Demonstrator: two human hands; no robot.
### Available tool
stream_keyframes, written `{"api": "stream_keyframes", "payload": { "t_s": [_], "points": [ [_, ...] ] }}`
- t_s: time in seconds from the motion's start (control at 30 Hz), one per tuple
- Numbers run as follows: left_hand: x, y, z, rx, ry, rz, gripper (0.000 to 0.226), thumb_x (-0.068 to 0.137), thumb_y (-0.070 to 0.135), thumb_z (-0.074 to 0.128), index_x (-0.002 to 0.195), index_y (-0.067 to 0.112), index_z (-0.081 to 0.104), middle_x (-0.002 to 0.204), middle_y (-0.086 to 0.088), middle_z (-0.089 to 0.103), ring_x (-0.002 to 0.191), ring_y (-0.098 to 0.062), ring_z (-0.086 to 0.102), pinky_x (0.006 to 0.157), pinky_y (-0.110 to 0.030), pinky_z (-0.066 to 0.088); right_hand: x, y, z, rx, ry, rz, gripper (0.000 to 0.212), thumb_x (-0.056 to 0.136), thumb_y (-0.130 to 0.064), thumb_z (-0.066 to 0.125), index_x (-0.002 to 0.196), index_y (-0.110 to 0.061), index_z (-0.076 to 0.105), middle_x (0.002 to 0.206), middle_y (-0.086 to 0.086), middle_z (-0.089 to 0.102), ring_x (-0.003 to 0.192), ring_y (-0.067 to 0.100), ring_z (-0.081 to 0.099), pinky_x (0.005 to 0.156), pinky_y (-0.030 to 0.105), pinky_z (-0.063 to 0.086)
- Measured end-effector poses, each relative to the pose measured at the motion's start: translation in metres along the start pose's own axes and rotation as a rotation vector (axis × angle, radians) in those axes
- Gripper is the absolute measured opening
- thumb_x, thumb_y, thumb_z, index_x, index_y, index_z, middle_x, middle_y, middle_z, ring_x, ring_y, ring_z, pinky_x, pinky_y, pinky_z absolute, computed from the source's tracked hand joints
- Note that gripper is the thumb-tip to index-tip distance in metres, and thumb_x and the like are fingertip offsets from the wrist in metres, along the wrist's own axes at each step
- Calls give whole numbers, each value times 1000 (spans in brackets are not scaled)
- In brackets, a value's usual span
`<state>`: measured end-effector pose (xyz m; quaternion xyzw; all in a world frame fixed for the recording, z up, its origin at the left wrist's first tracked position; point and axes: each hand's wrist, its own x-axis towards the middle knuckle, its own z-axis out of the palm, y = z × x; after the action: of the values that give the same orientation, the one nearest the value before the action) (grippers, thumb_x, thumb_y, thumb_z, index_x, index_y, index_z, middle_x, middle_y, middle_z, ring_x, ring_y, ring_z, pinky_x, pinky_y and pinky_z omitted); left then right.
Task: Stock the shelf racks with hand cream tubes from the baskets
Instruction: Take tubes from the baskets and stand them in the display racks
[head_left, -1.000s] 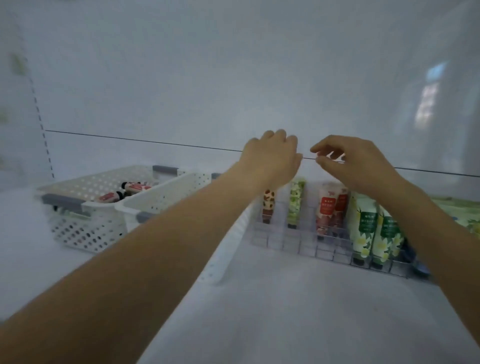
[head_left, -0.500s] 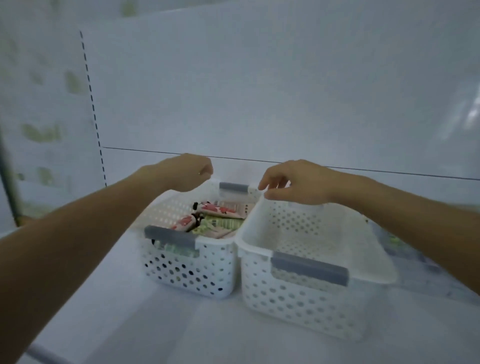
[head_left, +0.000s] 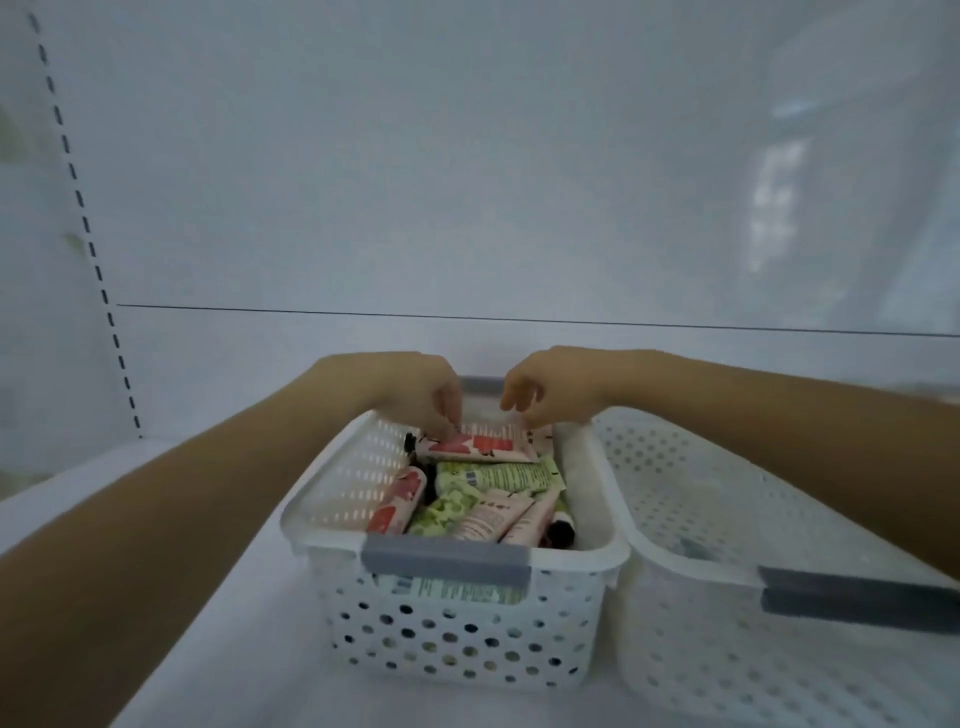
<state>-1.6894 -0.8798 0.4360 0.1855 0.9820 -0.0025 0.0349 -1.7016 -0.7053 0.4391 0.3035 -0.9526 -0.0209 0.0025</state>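
- Left hand (head_left: 415, 392) reaches into the far end of the left basket (head_left: 332, 493). Fingers are curled down and bunched together, tips pinching the red-flowered tube (head_left: 480, 448) near its dark-capped end.
- Right hand (head_left: 553, 389) is over the same basket's far right corner. Fingers are loosely curled, index a bit apart from the rest, tips right at the tube's far edge. Can't tell if they're gripping it or just touching.
- Red-flowered tube lies flat across the far end of the basket, on top of the pile.
- Rest of the stock is in the same basket: green tube (head_left: 496, 475) just in front of it, pink tubes (head_left: 493, 514) angled toward the near wall, another red-print tube (head_left: 399, 496) against the left wall.
- Basket is white and perforated, with a grey handle (head_left: 447, 561) on the near rim.
- Right basket (head_left: 675, 467) sits just beside it, rims touching.
- Both baskets stand on the white shelf (head_left: 208, 623). White back panel (head_left: 467, 182) behind, slotted upright (head_left: 78, 197) at left.
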Motion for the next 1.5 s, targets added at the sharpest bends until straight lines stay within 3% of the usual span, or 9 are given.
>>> {"api": "stream_keyframes", "payload": {
  "t_s": [0.27,0.4,0.57,0.77,0.97,1.07,1.23,1.33,1.5],
  "points": [
    [-3,8,-7,62,-154,52,30,87,31,62,115,20,62,83,15,57,74,-3,52,76,-22,40,25,-6,7,-142,-152,96,33,82,-24,65,114,-17,64,106,-3,64,84,13,54,76,24,47],
    [-7,7,-7,72,-182,44,37,84,27,65,120,17,59,111,5,63,91,-10,53,86,-26,43,24,-2,-5,-6,-142,77,19,83,-27,64,99,-17,68,90,-7,65,70,5,53,53,14,40],
    [-14,1,-15,-27,-179,30,36,84,22,66,119,16,59,111,0,65,81,-6,55,72,-18,44,4,20,-32,663,20,93,10,85,-26,64,84,-16,63,83,-4,72,79,9,69,68,20,55],
    [-21,10,-38,-320,-50,15,14,84,17,63,93,26,57,97,4,63,81,-6,59,72,-20,47,-33,56,-49,1227,294,211,8,85,-21,64,85,-14,59,76,0,71,68,9,70,62,22,55],
    [-17,60,-48,-769,177,-28,17,87,8,61,104,6,55,93,-7,62,73,-11,62,57,-13,53,-83,95,-54,1715,509,183,14,85,-19,64,94,-13,56,93,5,65,82,17,66,66,30,55],
    [-13,98,-55,-898,253,1,19,88,9,61,105,3,54,95,-12,63,68,-12,64,59,-16,55,-110,112,-55,1756,549,136,8,90,-17,53,91,-9,55,90,9,68,72,17,68,60,27,57],
    [2,161,-59,-940,289,49,62,88,9,59,140,26,31,109,-10,58,70,-13,64,62,-18,57,-151,144,-50,1741,596,173,14,89,-8,37,93,-3,50,92,14,62,67,21,68,61,29,57],
    [11,203,-57,-963,278,75,53,87,6,58,133,27,40,99,-3,54,68,-12,61,55,-17,54,-174,165,-38,1775,618,165,21,92,-7,32,104,0,48,91,14,61,59,19,66,58,28,57],
    [24,274,-51,-962,286,81,46,84,8,63,122,27,45,100,-3,54,62,-11,62,55,-21,55,-212,204,-26,1692,644,204,18,93,-9,38,92,-7,56,88,8,54,61,15,69,57,27,57]
  ]
}}
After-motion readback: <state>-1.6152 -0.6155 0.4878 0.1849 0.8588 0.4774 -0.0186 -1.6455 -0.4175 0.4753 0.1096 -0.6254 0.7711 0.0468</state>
